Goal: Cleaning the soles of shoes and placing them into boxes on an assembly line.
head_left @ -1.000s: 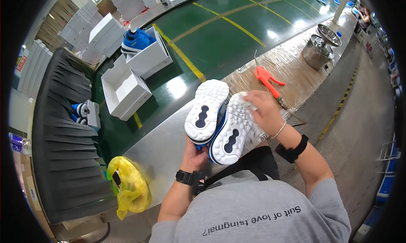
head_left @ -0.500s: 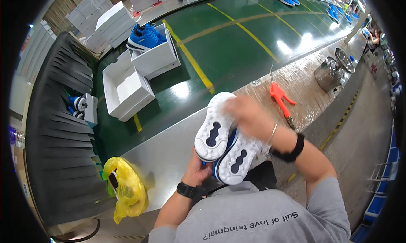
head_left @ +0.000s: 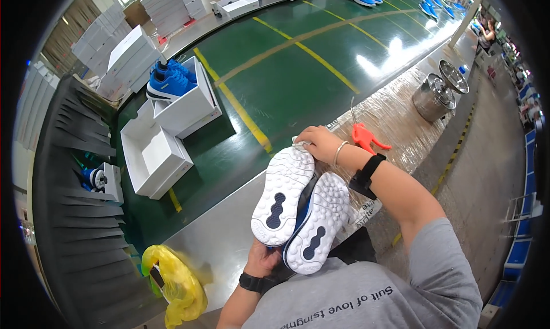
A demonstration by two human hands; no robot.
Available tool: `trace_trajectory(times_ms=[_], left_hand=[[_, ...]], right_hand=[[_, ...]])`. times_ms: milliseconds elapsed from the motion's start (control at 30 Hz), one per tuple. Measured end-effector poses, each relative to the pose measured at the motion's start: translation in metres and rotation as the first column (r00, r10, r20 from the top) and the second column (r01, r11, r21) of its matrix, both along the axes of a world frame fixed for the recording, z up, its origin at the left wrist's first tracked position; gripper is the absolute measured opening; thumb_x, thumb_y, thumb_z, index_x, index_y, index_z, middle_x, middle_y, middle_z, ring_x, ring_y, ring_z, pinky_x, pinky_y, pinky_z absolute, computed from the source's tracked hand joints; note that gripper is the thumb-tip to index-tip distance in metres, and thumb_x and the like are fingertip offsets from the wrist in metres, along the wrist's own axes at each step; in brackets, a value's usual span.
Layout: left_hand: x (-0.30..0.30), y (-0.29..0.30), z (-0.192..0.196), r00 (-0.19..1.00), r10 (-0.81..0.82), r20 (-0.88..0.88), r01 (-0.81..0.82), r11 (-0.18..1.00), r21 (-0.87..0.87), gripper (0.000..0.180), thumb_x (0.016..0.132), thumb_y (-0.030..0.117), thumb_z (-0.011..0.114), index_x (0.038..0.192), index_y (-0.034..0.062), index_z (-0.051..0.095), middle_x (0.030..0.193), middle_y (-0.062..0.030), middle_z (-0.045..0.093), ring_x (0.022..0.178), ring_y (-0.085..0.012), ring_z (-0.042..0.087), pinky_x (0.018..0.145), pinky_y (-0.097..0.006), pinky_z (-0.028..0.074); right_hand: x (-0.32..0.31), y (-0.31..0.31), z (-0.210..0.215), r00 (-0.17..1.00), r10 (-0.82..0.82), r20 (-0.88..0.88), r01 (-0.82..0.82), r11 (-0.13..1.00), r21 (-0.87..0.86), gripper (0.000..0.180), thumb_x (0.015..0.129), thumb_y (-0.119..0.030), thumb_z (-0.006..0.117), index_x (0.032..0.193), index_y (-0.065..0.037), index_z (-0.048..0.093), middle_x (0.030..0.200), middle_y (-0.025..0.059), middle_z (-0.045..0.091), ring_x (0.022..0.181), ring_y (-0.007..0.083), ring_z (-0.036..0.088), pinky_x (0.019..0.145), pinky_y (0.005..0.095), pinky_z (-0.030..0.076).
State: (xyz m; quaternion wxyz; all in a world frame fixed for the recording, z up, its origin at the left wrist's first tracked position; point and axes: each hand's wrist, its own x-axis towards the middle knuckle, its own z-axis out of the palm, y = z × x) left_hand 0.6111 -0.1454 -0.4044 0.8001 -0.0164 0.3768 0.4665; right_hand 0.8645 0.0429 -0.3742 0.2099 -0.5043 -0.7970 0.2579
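A pair of blue sneakers with white knobbly soles is held up in front of my chest, soles turned up toward me. My left hand (head_left: 263, 259) is closed around the heel end, its fingers partly hidden behind the left sneaker (head_left: 282, 186). The right sneaker (head_left: 321, 225) leans against it, slightly lower. My right hand (head_left: 322, 144) pinches a small crumpled white cloth or tissue (head_left: 298, 142) and presses it at the toe edge of the left sneaker. Blue uppers show only as a thin strip between the soles.
Beyond my right hand lies an orange-red air blow gun (head_left: 365, 136) on the plastic-covered bench, with a steel can (head_left: 432, 100) farther right. An open white shoebox (head_left: 154, 157) and blue sneakers (head_left: 171, 81) stand on the green conveyor (head_left: 275, 83). A yellow bag (head_left: 183, 286) hangs at left.
My right hand, blurred over the left sneaker's toe before, is now at the toe's tip with the white cloth showing. The sneakers have shifted slightly left and lower in view.
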Motion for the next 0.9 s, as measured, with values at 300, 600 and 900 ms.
trace_trajectory(times_ms=[300, 600, 900], left_hand=[[0.003, 0.01, 0.002, 0.998, 0.011, 0.058, -0.011, 1.0, 0.012, 0.038, 0.088, 0.026, 0.058, 0.118, 0.0031, 0.052, 0.117, -0.0104, 0.058, 0.107, -0.0223, 0.057, 0.093, -0.035, 0.048], [-0.035, 0.043, 0.132, 0.843, -0.022, -0.537, 0.232, 0.916, 0.328, 0.061, 0.086, 0.051, 0.054, 0.129, 0.0075, 0.047, 0.121, -0.0071, 0.058, 0.109, -0.0195, 0.054, 0.097, -0.036, 0.04], [-0.196, 0.102, 0.28, 0.48, 0.386, -0.788, 0.081, 0.874, 0.478, 0.033, 0.081, 0.03, 0.068, 0.105, 0.0084, 0.061, 0.093, -0.0019, 0.065, 0.078, -0.0131, 0.059, 0.062, -0.024, 0.044]], right_hand=[[-0.027, -0.104, 0.061, 0.935, 0.245, -0.255, -0.197, 0.96, 0.2, 0.038, 0.069, 0.002, 0.057, 0.104, -0.013, 0.062, 0.115, 0.0108, 0.055, 0.104, 0.0313, 0.048, 0.093, 0.0403, 0.039], [-0.006, -0.138, 0.106, 0.71, -0.033, -0.704, 0.038, 0.999, -0.008, 0.03, 0.079, -0.001, 0.058, 0.108, -0.006, 0.06, 0.116, 0.0118, 0.056, 0.11, 0.0242, 0.052, 0.09, 0.0334, 0.043], [0.025, -0.164, 0.042, 0.695, -0.339, -0.633, 0.246, 0.941, -0.234, 0.027, 0.078, 0.0, 0.058, 0.105, -0.001, 0.06, 0.107, 0.0086, 0.059, 0.103, 0.0164, 0.054, 0.087, 0.0269, 0.041]])
